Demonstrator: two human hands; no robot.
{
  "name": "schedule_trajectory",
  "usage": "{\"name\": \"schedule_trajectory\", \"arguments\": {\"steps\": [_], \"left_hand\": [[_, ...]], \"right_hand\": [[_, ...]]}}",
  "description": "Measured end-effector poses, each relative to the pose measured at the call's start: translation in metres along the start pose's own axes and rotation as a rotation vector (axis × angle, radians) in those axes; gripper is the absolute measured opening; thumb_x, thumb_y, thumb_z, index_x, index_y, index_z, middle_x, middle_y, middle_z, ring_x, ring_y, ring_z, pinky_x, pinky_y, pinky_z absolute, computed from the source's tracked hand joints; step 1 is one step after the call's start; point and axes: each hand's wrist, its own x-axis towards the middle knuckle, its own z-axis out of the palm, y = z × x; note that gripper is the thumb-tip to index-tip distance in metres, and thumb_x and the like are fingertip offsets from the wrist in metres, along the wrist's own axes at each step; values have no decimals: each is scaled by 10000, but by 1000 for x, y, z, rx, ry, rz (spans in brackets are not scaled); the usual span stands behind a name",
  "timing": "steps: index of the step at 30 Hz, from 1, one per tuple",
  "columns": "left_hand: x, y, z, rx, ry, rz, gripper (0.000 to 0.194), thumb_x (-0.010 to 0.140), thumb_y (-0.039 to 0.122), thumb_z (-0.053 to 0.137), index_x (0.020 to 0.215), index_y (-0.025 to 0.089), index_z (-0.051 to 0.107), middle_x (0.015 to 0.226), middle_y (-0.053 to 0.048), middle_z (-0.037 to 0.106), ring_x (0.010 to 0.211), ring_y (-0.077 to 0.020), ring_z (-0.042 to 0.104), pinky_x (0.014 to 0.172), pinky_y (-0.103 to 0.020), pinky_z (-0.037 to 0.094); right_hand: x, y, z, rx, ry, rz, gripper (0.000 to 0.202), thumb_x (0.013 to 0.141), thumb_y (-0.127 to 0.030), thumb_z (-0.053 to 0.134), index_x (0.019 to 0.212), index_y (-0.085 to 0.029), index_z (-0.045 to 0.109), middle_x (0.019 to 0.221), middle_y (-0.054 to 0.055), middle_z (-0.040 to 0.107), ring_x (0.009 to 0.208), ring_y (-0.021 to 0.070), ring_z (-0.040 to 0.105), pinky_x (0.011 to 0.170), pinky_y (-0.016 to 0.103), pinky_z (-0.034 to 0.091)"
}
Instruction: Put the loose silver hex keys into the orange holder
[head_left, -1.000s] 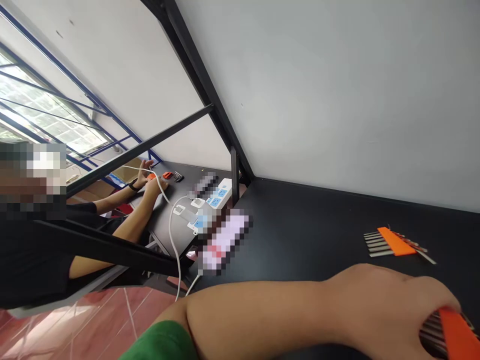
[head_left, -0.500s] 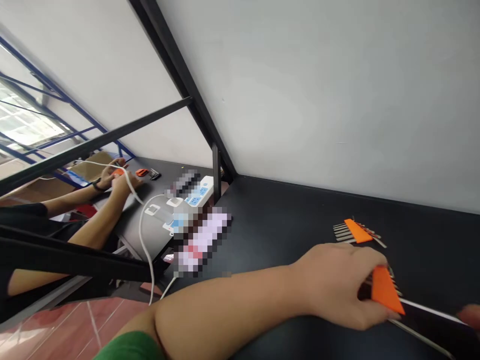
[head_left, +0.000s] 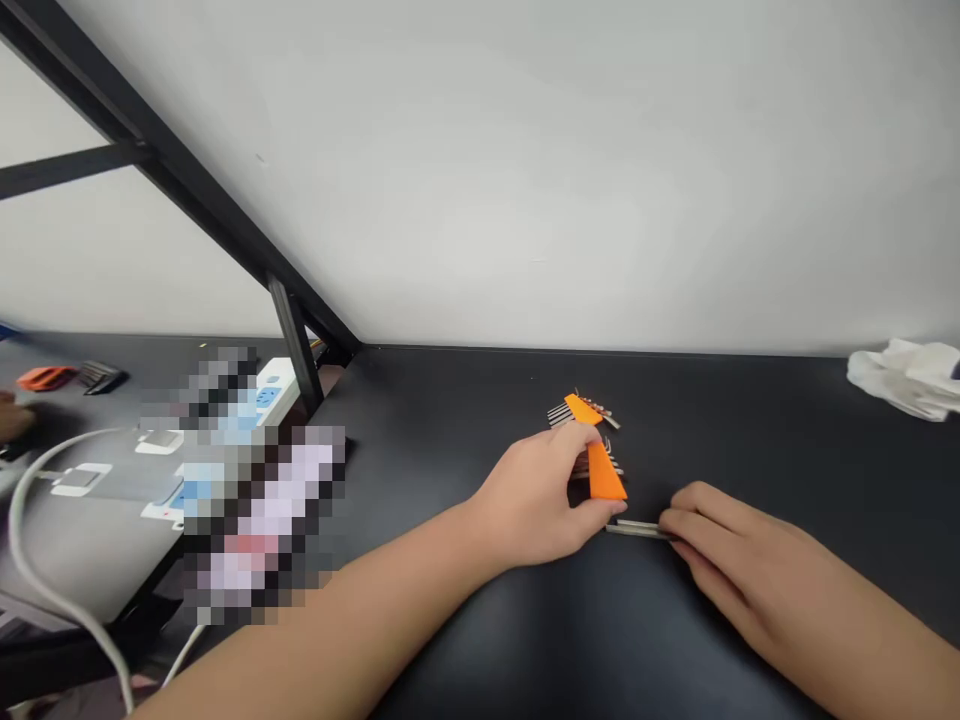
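Fingers [head_left: 577, 437] of my left hand [head_left: 536, 495] are curled closed around one orange holder [head_left: 607, 473]; my right hand [head_left: 750, 550] pinches a thin metallic piece [head_left: 637, 530].

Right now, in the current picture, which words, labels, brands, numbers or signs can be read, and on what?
None can be read.
Orange holder in the left hand: no legible marking.
Metal pieces at the right hand: no legible marking.
White power strip: partly pixelated; any print is too small or blurred.
Pale rectangle: pixelated, unreadable.
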Motion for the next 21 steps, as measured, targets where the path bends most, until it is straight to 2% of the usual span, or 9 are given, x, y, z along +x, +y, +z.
{"name": "schedule_trajectory", "arguments": {"steps": [4, 8, 10, 14, 17, 21], "left_hand": [[-1, 1, 2, -5, 6, 30, 358, 844, 325, 701, 1141, 222, 532, 1010, -14, 702, 897, -184, 676, 791, -299, 533], [-2, 3, 7, 34, 1, 80, 376, 857, 395, 708, 1142, 226, 530, 941, -4, 692, 815, -175, 661, 725, -287, 516], [-3, 4, 9, 65, -6, 103, 379, 852, 418, 714, 1125, 224, 534, 956, -10, 694, 824, -177, 664, 716, -283, 513], [-2, 7, 12, 115, -20, 126, 363, 865, 408, 693, 1134, 219, 540, 1032, -32, 705, 897, -191, 685, 747, -282, 524], [1, 6, 14, 146, 9, 144, 381, 872, 408, 679, 1172, 214, 546, 1048, -34, 699, 897, -187, 687, 771, -285, 527], [7, 1, 14, 169, 55, 115, 373, 832, 302, 685, 1164, 211, 543, 1038, -11, 689, 899, -169, 685, 814, -276, 520]], "right_hand": [[3, 2, 0, 71, -80, 40, 200, 1010, -236, 462, 934, -255, 646, 909, 54, 637, 687, 174, 640, 607, 295, 551], [8, 2, 1, 152, 10, 104, 79, 995, -230, 507, 971, -243, 581, 952, 60, 642, 704, 168, 616, 572, 280, 502], [13, 1, 3, 179, 50, 104, 64, 980, -203, 517, 956, -240, 565, 934, 50, 646, 702, 161, 606, 582, 272, 489], [19, -4, 3, 166, 45, 106, 105, 916, -135, 516, 883, -233, 531, 789, -2, 609, 640, 140, 561, 581, 255, 452], [17, -3, -3, 103, 118, 128, 115, 845, -125, 553, 897, -228, 542, 743, -15, 595, 616, 139, 544, 591, 260, 430], [14, 11, -12, 87, 84, 185, 156, 801, -117, 570, 919, -217, 590, 734, -20, 603, 620, 141, 547, 626, 268, 425]]}}
